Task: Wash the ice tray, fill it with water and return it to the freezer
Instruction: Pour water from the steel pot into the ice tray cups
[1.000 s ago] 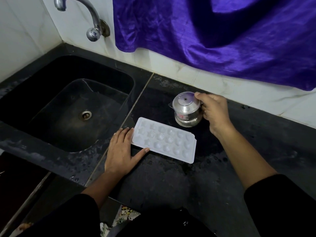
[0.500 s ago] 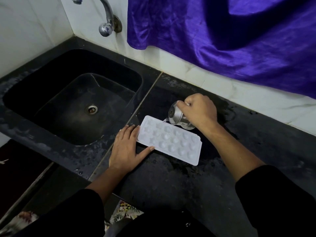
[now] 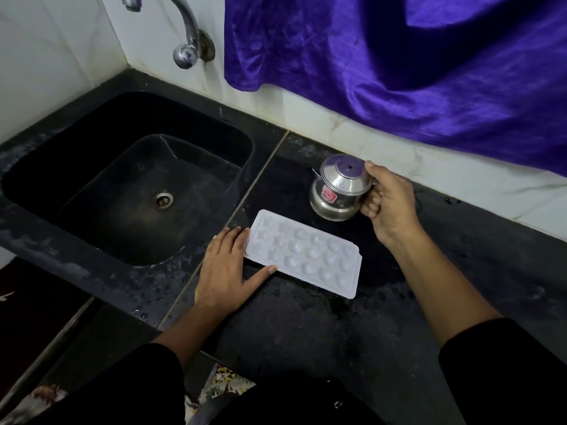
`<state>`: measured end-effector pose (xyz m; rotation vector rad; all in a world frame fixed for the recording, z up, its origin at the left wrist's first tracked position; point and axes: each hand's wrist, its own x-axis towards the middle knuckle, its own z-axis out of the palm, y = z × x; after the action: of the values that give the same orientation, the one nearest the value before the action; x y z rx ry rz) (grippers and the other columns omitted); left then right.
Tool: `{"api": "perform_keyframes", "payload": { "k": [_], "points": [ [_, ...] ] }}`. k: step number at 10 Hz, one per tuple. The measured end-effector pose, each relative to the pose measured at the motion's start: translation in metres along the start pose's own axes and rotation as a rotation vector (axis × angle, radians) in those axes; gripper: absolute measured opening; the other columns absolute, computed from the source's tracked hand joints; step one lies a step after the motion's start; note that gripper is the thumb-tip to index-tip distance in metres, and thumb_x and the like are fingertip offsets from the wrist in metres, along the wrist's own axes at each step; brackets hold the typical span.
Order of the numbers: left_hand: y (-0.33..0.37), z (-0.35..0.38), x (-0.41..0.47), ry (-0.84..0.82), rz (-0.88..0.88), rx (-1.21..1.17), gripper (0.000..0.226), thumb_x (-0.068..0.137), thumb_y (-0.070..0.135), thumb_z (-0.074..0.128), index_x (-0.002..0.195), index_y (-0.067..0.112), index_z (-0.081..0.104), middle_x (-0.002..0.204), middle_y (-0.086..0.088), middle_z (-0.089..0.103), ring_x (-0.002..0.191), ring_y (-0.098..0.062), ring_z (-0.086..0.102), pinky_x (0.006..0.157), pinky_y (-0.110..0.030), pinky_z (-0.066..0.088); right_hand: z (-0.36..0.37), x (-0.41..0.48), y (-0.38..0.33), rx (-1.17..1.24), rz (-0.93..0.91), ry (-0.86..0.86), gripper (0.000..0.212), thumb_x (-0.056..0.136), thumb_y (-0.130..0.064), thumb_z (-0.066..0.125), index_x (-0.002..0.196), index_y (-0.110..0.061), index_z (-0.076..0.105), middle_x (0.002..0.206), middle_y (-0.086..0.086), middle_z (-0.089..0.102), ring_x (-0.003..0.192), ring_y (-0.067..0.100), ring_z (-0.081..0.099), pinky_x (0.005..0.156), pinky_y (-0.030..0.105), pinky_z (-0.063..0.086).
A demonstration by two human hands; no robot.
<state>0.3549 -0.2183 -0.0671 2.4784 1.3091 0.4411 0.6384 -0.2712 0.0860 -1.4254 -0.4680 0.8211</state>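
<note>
Head camera, looking down: your left hand (image 3: 225,268) lies palm-down on the wet black stone tabletop (image 3: 306,326). Its fingers are straight and close together against the left short end of the white plastic ice tray (image 3: 303,256). The thumb is spread wide and runs along the tray's near long edge, its tip touching that edge. The hand braces the tray without gripping it, and the forearm comes up from the lower edge in a black sleeve.

The tray rests flat on the tabletop, cavities up, just right of the black sink (image 3: 76,142) and set at a slant. You cannot tell from here whether the cavities hold water.

Your right hand (image 3: 388,200) grips the small lidded stainless-steel pot (image 3: 337,191) from its right side. The fingers curl around a handle hidden behind them, and the thumb rests at the rim of the domed lid. The pot is upright, just beyond the tray's far long edge; whether its base touches the tabletop is unclear. The wrist is bent slightly inward, and the forearm reaches in from the lower right.

A chrome tap (image 3: 187,32) curves out of the white tiled wall above the sink, and a purple satin cloth (image 3: 399,72) hangs over the wall behind the pot.
</note>
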Motion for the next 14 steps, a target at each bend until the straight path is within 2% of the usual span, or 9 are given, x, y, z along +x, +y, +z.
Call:
{"api": "perform_keyframes", "payload": {
  "k": [3,4,6,7,8,10,11,12,14],
  "points": [
    [-0.001,0.001,0.000,0.001,-0.007,-0.001,0.099,0.088,0.088,0.044,0.155,0.015,0.043,0.159,-0.007,0.045,0.152,-0.027,0.033,0.127,-0.048,0.025,0.038,0.012,0.000,-0.544,-0.213,-0.065,0.046,0.091,-0.028,0.075,0.053,-0.014,0.055,0.050,-0.001,0.046,0.049,0.013,0.042,0.054,0.027,0.037],
    [-0.001,0.001,0.000,0.007,-0.005,-0.020,0.099,0.088,0.088,0.045,0.155,0.016,0.043,0.158,-0.006,0.046,0.152,-0.028,0.033,0.127,-0.050,0.026,0.052,0.014,0.006,-1.010,-0.349,-0.090,0.051,0.089,-0.036,0.070,0.052,-0.008,0.049,0.047,-0.002,0.043,0.045,0.014,0.041,0.052,0.032,0.036],
    [-0.001,0.002,0.000,0.006,-0.008,-0.022,0.097,0.088,0.086,0.047,0.156,0.017,0.042,0.159,-0.005,0.044,0.153,-0.027,0.031,0.127,-0.049,0.024,0.070,0.009,0.007,-1.254,-0.483,-0.054,0.049,0.091,-0.040,0.063,0.059,-0.004,0.053,0.054,0.011,0.056,0.047,0.020,0.050,0.047,0.030,0.033],
    [-0.001,0.002,0.000,0.004,-0.009,-0.026,0.098,0.088,0.087,0.047,0.156,0.017,0.041,0.159,-0.005,0.044,0.153,-0.026,0.031,0.127,-0.049,0.025,0.063,0.012,0.007,-1.185,-0.434,-0.058,0.051,0.091,-0.038,0.066,0.053,-0.009,0.048,0.047,0.002,0.047,0.040,0.012,0.043,0.047,0.029,0.031],
    [-0.001,0.002,0.000,0.000,-0.016,-0.024,0.099,0.087,0.088,0.045,0.157,0.018,0.041,0.160,-0.005,0.044,0.153,-0.027,0.030,0.127,-0.050,0.025,0.044,0.021,0.007,-0.799,-0.252,-0.067,0.053,0.089,-0.035,0.074,0.048,-0.017,0.047,0.044,-0.009,0.040,0.045,0.011,0.039,0.055,0.031,0.035],
    [-0.001,0.002,0.001,-0.001,-0.018,-0.022,0.099,0.088,0.088,0.045,0.156,0.017,0.042,0.160,-0.005,0.044,0.153,-0.027,0.031,0.127,-0.050,0.025,0.017,0.014,0.005,-0.206,-0.022,-0.010,0.035,0.094,-0.026,0.073,0.066,-0.013,0.058,0.046,-0.008,0.035,0.041,0.008,0.030,0.044,0.023,0.023],
    [-0.001,0.003,0.001,-0.004,-0.016,-0.023,0.099,0.088,0.088,0.045,0.156,0.017,0.041,0.160,-0.005,0.044,0.153,-0.027,0.031,0.127,-0.050,0.026,0.013,0.010,0.002,-0.016,0.002,-0.028,0.042,0.095,-0.028,0.071,0.056,-0.023,0.055,0.045,-0.007,0.034,0.040,0.008,0.027,0.044,0.025,0.019],
    [-0.001,0.002,0.000,0.001,-0.011,-0.031,0.098,0.088,0.088,0.045,0.156,0.017,0.042,0.160,-0.006,0.044,0.153,-0.027,0.031,0.127,-0.050,0.025,0.017,0.002,-0.004,-0.004,-0.027,-0.041,0.052,0.096,-0.026,0.069,0.046,-0.025,0.054,0.044,-0.009,0.034,0.039,0.007,0.027,0.045,0.025,0.019],
    [-0.002,0.002,0.000,0.006,-0.009,-0.035,0.099,0.087,0.088,0.044,0.155,0.016,0.042,0.159,-0.006,0.045,0.153,-0.027,0.032,0.127,-0.050,0.025,0.035,-0.002,0.000,-0.497,-0.257,-0.144,0.047,0.092,-0.022,0.075,0.053,-0.010,0.053,0.045,-0.006,0.041,0.045,0.010,0.037,0.053,0.027,0.034]
  ]
}}
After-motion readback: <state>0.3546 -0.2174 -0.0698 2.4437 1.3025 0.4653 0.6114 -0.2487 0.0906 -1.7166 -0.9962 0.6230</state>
